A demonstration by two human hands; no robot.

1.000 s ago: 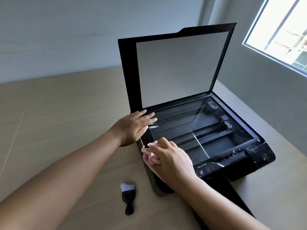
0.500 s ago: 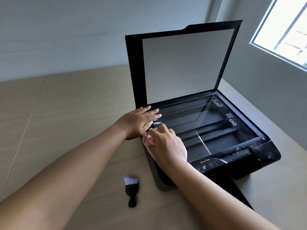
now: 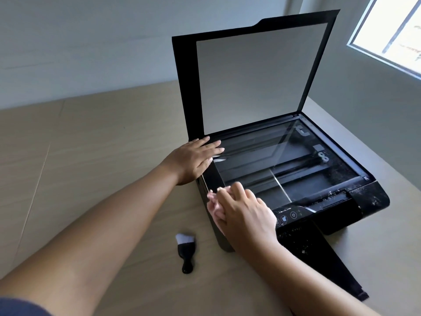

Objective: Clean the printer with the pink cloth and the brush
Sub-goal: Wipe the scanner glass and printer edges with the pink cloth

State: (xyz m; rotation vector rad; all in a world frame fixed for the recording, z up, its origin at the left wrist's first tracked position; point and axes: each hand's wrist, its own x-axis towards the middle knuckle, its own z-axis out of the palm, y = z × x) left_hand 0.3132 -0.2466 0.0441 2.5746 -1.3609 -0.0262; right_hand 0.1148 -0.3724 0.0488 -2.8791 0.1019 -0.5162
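**A:** Has anything moved on the table (image 3: 102,156)?

**B:** Not the printer (image 3: 369,201). It sits as before, lid (image 3: 257,76) up and glass (image 3: 284,160) bare. The left hand (image 3: 193,159) hasn't shifted either. It lies flat with straight fingers on the far left corner, tips just over the glass edge, holding nothing.

**A:** And the other hand?

**B:** Half a second ago the right hand (image 3: 246,215) was up beside the left one. Now it's back near the front left corner, fingers curled over the pink cloth (image 3: 213,202), pressing it onto the printer's left rim.

**A:** So it's a stroke along that rim?

**B:** That's my reading: up and back, wiping the edge while the left hand steadies the machine.

**A:** Is there much left to do?

**B:** Plenty, I'd say. White specks (image 3: 328,197) dot the front ledge. The brush (image 3: 186,249) lies on the table just left of the printer, untouched and in the same spot.
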